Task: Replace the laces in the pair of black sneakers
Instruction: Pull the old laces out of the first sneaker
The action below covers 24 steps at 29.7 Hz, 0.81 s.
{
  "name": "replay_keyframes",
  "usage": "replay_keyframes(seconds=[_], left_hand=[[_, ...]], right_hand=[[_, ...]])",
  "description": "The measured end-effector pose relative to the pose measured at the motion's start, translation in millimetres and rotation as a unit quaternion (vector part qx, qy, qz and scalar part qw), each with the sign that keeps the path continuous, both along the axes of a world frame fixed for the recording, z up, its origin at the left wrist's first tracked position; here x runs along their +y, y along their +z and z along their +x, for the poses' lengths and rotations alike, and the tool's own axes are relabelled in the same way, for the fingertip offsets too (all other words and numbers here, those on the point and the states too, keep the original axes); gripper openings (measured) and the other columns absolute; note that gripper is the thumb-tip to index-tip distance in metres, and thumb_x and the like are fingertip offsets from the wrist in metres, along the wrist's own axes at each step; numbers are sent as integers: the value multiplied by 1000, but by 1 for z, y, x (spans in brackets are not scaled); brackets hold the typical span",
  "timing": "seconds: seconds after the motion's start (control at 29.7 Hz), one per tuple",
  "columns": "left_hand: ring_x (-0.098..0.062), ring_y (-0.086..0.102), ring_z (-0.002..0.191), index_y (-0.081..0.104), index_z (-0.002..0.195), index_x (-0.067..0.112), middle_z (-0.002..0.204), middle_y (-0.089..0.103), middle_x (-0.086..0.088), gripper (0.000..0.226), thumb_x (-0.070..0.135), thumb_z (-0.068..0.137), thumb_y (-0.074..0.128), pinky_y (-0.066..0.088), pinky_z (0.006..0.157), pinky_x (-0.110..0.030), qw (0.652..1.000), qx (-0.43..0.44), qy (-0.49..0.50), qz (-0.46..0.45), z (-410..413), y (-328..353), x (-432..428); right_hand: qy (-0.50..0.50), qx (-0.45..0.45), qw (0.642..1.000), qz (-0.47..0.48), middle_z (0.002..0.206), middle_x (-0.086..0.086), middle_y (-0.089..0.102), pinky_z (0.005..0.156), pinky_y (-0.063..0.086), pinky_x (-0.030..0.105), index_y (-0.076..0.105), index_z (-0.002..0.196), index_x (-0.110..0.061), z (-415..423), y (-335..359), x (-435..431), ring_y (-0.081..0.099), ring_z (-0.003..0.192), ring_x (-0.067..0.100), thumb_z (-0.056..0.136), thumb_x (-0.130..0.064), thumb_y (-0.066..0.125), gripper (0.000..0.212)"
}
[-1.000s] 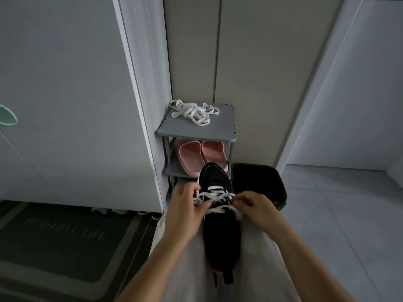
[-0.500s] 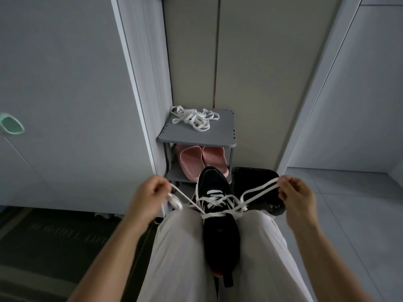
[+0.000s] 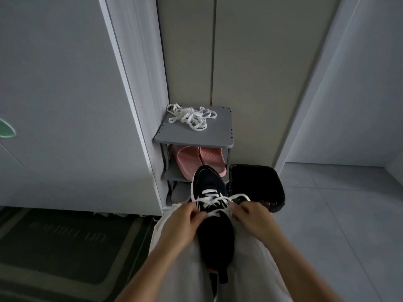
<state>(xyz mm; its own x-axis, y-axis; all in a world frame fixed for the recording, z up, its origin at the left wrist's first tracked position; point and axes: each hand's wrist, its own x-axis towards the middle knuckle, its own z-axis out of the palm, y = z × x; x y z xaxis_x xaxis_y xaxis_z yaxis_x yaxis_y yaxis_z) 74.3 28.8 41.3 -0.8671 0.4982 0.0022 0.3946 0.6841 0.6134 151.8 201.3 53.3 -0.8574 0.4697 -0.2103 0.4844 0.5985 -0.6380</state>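
Note:
A black sneaker (image 3: 214,227) lies between my knees, toe pointing away, with a white lace (image 3: 212,200) crossed through its eyelets. My left hand (image 3: 182,223) pinches the left lace end beside the tongue. On the other side my right hand (image 3: 250,216) grips the right lace end, which loops out toward the bin. Both hands sit close against the shoe. A loose tangle of white laces (image 3: 190,116) rests on the grey shoe rack (image 3: 218,136) ahead. The second sneaker is out of sight.
Pink slippers (image 3: 199,159) sit on the rack's lower shelf. A black-lined bin (image 3: 257,184) stands right of the rack on the grey tile floor. A dark doormat (image 3: 65,243) lies to the left. White doors and walls close in ahead.
My hands had pulled the lace ends wide apart to either side; now both have come back in to the shoe's eyelets, still holding the ends.

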Motion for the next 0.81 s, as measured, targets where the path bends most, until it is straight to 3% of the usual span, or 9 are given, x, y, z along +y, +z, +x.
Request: replay_keyframes(seconds=[0.07, 0.17, 0.27, 0.37, 0.44, 0.5, 0.64, 0.71, 0.81], left_hand=[[-10, 56, 75, 57, 88, 21, 79, 56, 9, 27, 48, 89, 51, 39, 64, -24, 998, 25, 54, -19, 4, 4, 5], [-11, 53, 69, 53, 82, 24, 70, 49, 10, 19, 42, 89, 55, 37, 60, -21, 1000, 16, 10, 6, 3, 5, 8], [-13, 53, 61, 53, 67, 32, 62, 53, 7, 22, 50, 80, 55, 46, 63, -34, 993, -115, -10, 31, -12, 3, 2], [-10, 45, 57, 54, 67, 23, 61, 51, 3, 23, 28, 89, 59, 38, 58, -28, 971, -224, -5, 79, -19, 8, -1], [-6, 38, 51, 53, 71, 16, 60, 46, 3, 20, 16, 91, 55, 31, 47, -18, 940, -292, 40, 174, -24, 21, -7], [-3, 33, 39, 53, 73, 11, 52, 43, 2, 18, 10, 91, 53, 25, 35, -12, 867, -353, 121, 330, -41, 33, -19], [-3, 30, 31, 50, 68, 13, 42, 41, 5, 25, 13, 93, 50, 25, 31, -13, 779, -333, 209, 488, -71, 52, -45], [-3, 32, 33, 50, 69, 14, 42, 44, 6, 25, 15, 94, 50, 27, 34, -14, 796, -264, 230, 493, -80, 62, -50], [-8, 40, 49, 53, 75, 19, 62, 50, 2, 18, 15, 93, 53, 33, 46, -19, 907, -134, 209, 341, -82, 65, -43]], right_hand=[[-10, 6, 999, -35, 65, -2, 60, 65, 42, 30, 56, 60, -16, -4, 4, -5, 57, 67, 14, 88, -46, 55, 41], [-33, 64, 986, -148, 67, -1, 62, 69, 44, 28, 64, 69, -13, -10, 5, -10, 56, 68, 11, 85, -25, 65, 20], [-82, 117, 970, -196, 71, 3, 64, 62, 47, 23, 63, 79, -6, -12, 1, -11, 58, 63, 10, 89, -14, 59, 14], [-174, 177, 916, -316, 59, 5, 63, 43, 43, 15, 54, 82, -4, -11, -2, -2, 59, 47, 7, 95, -9, 48, 16], [-223, 217, 887, -341, 50, 5, 60, 37, 36, 16, 50, 77, -6, -9, -3, 11, 55, 41, 11, 94, -6, 43, 19], [-259, 260, 862, -349, 52, 8, 50, 34, 29, 17, 46, 68, -6, -7, -5, 24, 42, 39, 13, 93, -1, 39, 26], [-311, 374, 770, -414, 45, -6, 32, 35, 17, 16, 31, 60, -16, -2, -6, 49, 23, 38, 5, 94, -1, 34, 37], [-313, 398, 755, -416, 40, -13, 27, 36, 17, 15, 27, 62, -19, 0, -5, 61, 21, 36, 3, 97, -6, 34, 38], [-262, 317, 837, -360, 42, -11, 30, 42, 17, 19, 34, 61, -17, -1, 3, 64, 24, 41, 7, 95, -6, 41, 37]])
